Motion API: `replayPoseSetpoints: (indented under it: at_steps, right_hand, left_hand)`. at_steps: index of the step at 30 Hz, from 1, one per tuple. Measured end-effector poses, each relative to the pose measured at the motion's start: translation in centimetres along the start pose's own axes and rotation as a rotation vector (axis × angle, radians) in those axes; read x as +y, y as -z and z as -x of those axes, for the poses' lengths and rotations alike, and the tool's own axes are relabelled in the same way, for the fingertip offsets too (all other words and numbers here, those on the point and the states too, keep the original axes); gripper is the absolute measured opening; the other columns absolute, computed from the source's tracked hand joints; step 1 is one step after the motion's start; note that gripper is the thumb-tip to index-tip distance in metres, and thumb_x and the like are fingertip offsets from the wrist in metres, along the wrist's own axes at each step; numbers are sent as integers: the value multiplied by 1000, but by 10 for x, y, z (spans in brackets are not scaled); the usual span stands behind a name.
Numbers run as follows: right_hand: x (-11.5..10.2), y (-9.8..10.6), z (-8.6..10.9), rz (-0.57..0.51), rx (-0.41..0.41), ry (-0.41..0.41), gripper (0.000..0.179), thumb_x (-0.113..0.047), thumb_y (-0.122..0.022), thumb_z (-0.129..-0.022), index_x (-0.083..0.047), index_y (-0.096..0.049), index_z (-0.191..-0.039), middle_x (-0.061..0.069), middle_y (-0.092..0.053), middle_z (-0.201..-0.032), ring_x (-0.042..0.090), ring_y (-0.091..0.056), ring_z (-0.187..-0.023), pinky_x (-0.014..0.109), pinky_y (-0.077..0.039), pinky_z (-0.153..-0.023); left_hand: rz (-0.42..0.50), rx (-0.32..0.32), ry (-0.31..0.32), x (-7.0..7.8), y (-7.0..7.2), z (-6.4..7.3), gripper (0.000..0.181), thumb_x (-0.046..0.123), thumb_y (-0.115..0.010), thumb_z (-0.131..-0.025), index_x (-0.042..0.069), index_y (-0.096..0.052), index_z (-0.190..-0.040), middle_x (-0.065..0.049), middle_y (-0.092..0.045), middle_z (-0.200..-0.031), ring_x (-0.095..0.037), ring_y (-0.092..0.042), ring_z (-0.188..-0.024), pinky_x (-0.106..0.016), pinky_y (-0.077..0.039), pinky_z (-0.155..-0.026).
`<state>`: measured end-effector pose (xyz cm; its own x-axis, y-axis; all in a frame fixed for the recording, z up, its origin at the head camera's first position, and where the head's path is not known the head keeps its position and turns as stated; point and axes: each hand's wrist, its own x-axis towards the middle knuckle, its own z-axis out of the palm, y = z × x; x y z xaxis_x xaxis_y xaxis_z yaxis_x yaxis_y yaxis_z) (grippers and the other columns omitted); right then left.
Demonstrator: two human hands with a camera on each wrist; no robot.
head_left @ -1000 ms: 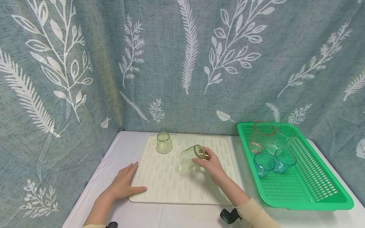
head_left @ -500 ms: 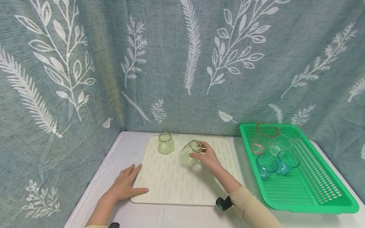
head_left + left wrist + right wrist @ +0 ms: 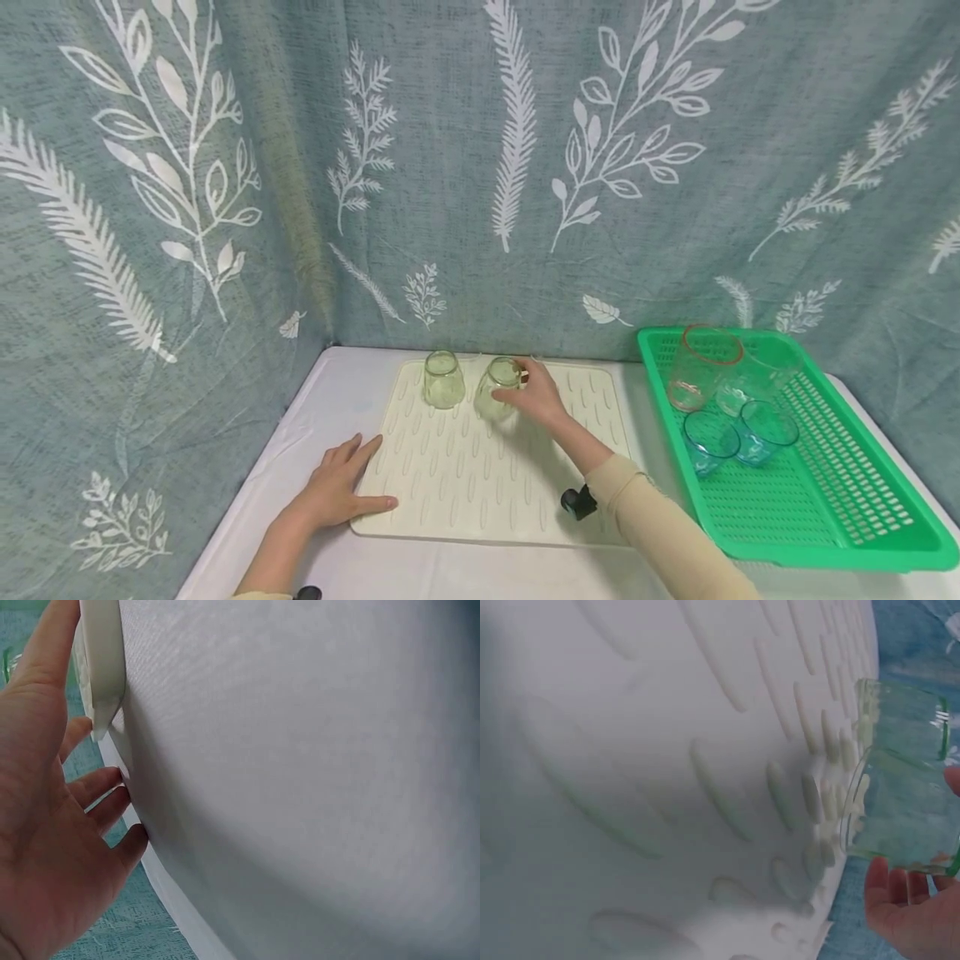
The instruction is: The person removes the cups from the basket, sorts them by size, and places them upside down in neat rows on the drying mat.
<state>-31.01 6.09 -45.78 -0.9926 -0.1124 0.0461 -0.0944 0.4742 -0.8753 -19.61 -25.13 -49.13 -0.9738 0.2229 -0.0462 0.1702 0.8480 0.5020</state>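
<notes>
My right hand (image 3: 542, 398) pinches a pale green glass (image 3: 489, 406) between thumb and fingers, near its base. Mouth down, this glass is close over the cream ridged drying mat (image 3: 450, 492); in the right wrist view the rim of the held glass (image 3: 900, 817) is right at the mat's surface. Beside it, to the left, a matching green glass (image 3: 444, 385) stands upside down on the mat. My left hand (image 3: 330, 492) lies spread at the mat's left edge, its thumb over the near left corner and its fingers on the white table.
To the right stands a green plastic basket (image 3: 855, 560). In it are two blue glasses, one of them a blue glass (image 3: 711, 442) at the left, a tall red-rimmed glass (image 3: 697, 371) and a clear glass (image 3: 757, 383). A patterned curtain (image 3: 450, 167) hangs behind and at the left.
My right hand has moved the tilted glass back and left, and it now stands more upright, beside the other green glass. The left hand stays at the mat's edge.
</notes>
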Motion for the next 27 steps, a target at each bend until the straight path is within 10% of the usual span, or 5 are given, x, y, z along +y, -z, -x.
replayPoseSetpoints:
  at_steps: [27]
  right_hand:
    - [1,-15,-29,99,-32,38,69,-22,-78,-84,0,-46,-141,20,-48,-131,36,-50,-115,47,-50,-88]
  left_hand:
    - [-10,12,33,-2,-2,0,107,60,-80,-67,2,-38,-148,-35,-30,-147,-53,-30,-133,-71,-26,-102]
